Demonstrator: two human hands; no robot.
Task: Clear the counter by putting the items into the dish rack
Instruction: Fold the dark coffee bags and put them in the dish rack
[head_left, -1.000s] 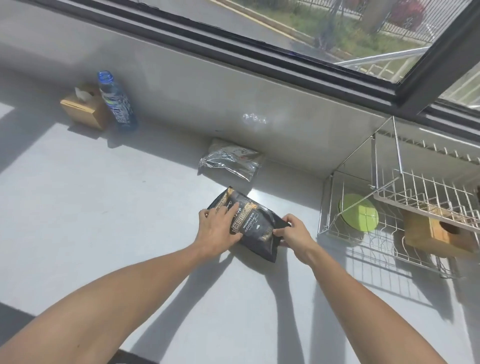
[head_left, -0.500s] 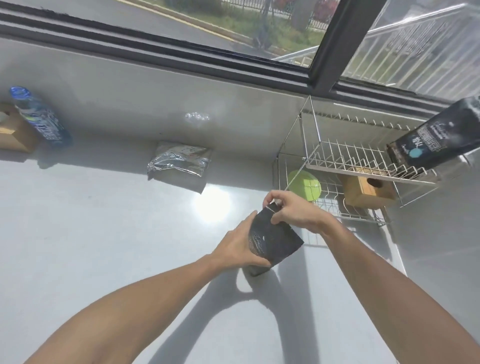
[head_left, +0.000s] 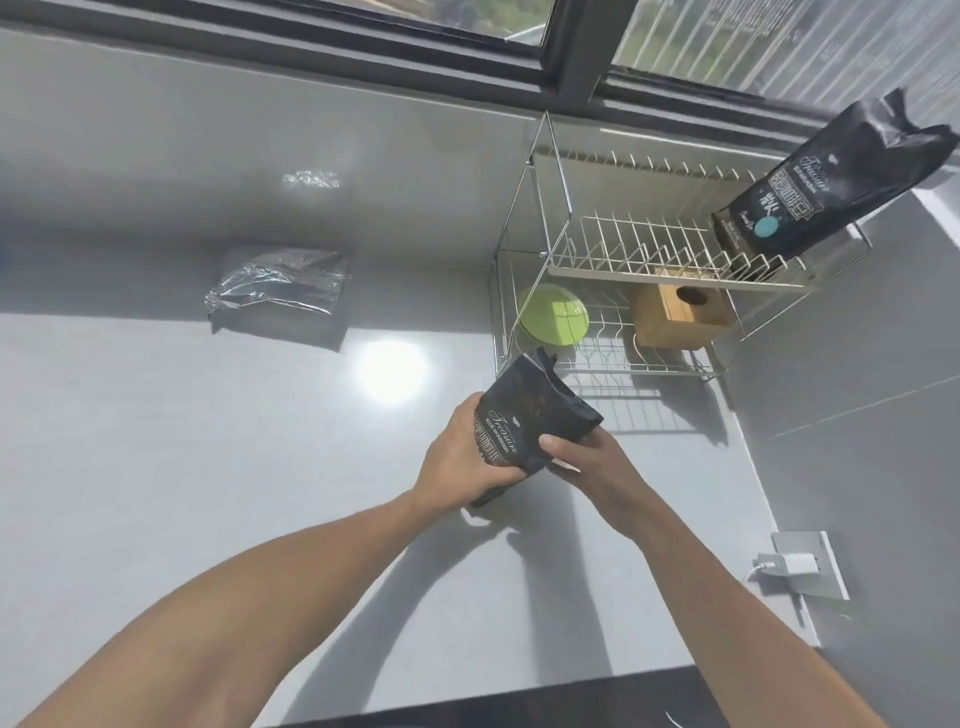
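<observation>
A black coffee bag (head_left: 524, 415) with gold lettering is held upright above the grey counter (head_left: 208, 467), just in front of the dish rack. My left hand (head_left: 462, 457) grips its lower left side and my right hand (head_left: 587, 457) grips its lower right edge. The two-tier wire dish rack (head_left: 540, 234) stands at the back right against the wall. On its upper tier leans a second black bag with a teal dot (head_left: 831, 192). The lower tier holds a green bowl (head_left: 553, 316) and a wooden box (head_left: 680, 317).
A silver foil pouch (head_left: 278, 291) lies on the counter against the back wall, left of the rack. A wall socket with a white plug (head_left: 795, 566) sits on the right wall. The counter's front edge (head_left: 467, 706) runs along the bottom.
Both hands lifted the black bag off the counter and turned it upright, carrying it rightward toward the rack. The view swung right, so the bottle and tissue box left the frame.
</observation>
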